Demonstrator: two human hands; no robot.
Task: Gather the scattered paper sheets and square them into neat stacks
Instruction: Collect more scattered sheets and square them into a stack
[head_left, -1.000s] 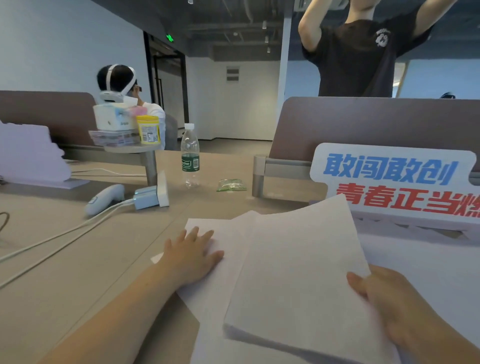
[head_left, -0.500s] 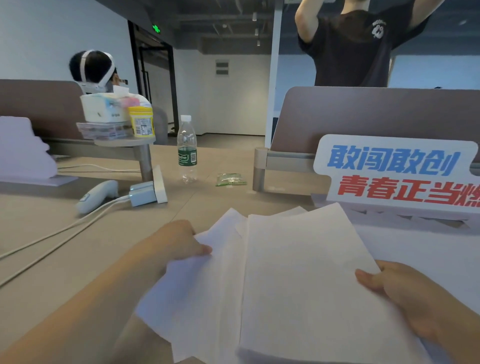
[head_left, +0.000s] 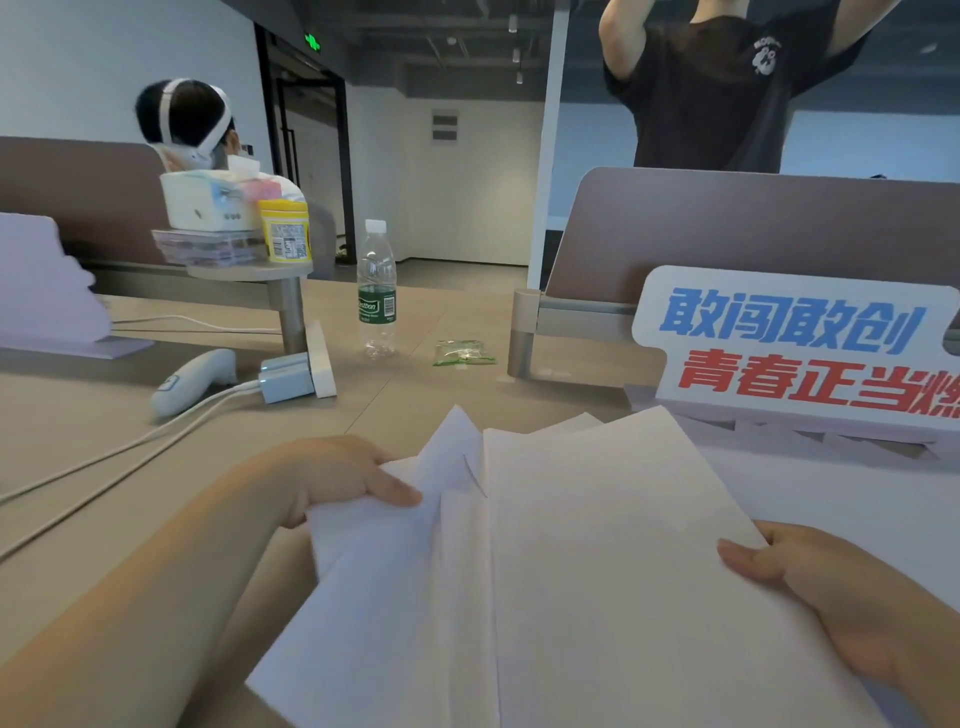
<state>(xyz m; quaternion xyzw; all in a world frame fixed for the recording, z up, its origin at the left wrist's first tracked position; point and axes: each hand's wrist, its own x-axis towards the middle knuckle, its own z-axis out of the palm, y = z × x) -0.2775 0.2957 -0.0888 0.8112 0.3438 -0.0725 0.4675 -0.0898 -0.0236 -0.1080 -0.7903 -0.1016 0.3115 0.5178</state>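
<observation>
A person's 2 hands hold white paper sheets (head_left: 597, 545) just above a tan surface (head_left: 104, 467), low and central in view. The left hand (head_left: 332, 478) pinches the left edge of a loose, fanned group of sheets, thumb on top. The right hand (head_left: 841, 597) grips the right edge of a flatter stack, thumb on top and fingers hidden beneath.

The stack's long axis runs away from the viewer, toward a sign with Chinese lettering (head_left: 800, 348), its far edge tilted slightly left. The left sheets splay outward, their corners pointing up and left, out of line with the stack.

Risk, as a judgement: the left sheets look creased where pinched, and pushing them together unaligned could fold corners or let thin sheets slip free. More paper lies on the surface beneath the sign.
</observation>
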